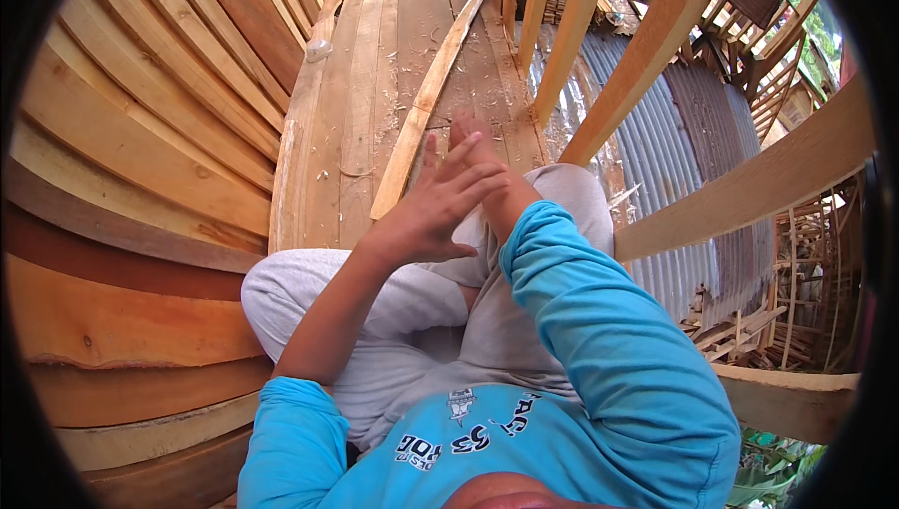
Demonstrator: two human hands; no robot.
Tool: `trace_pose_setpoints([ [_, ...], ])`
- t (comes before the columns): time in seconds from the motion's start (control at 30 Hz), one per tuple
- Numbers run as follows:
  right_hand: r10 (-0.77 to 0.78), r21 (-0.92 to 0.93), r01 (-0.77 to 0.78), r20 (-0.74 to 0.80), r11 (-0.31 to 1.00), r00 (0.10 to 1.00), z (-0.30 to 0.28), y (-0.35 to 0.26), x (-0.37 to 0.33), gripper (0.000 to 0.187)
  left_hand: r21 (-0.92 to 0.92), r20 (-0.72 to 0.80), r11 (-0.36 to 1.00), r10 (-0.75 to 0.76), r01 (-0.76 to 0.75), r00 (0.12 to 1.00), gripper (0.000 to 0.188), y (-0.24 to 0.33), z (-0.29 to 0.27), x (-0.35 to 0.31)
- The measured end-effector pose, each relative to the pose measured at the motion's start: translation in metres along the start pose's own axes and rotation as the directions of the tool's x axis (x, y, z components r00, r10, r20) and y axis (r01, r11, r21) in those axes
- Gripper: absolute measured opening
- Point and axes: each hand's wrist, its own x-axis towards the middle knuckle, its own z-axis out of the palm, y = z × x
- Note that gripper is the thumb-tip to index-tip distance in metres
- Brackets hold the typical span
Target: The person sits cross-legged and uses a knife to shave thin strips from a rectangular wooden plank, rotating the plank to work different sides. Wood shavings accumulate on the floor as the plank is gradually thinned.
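Note:
My left hand (pixel 426 214) is raised over my lap with its fingers spread, holding nothing. Just beyond it is my right hand (pixel 476 134), partly hidden behind the left fingers and somewhat blurred. The two hands overlap in the picture; whether they touch, I cannot tell. Past them a long, narrow wooden strip (pixel 421 116) with pale, uneven edges lies on the plank floor (pixel 361 106). Its near end is close to my left hand. I sit with bent legs in light grey trousers (pixel 323 294).
Upright wooden boards (pixel 140 312) form a wall on my left. Wooden posts (pixel 646 50) stand along the right edge, with corrugated metal sheets (pixel 670 144) beyond them. Wood shavings are scattered over the floor, and a small clear object (pixel 318 49) lies near the wall.

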Motion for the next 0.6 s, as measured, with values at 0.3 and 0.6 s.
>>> trace_pose_setpoints([
  [0.3, -0.235, -0.216, 0.229, 0.0, 0.949, 0.972, -0.042, -0.03, 0.021, 0.022, 0.125, -0.161, 0.945, 0.319, -0.301, 0.934, 0.057, 0.036, 0.012, 0.039],
  [0.6, -0.221, -0.181, 0.213, -0.02, 0.96, 0.975, -0.067, -0.064, 0.034, 0.023, -0.168, -0.303, 0.884, 0.374, -0.436, 0.876, 0.047, 0.085, -0.005, 0.026],
])
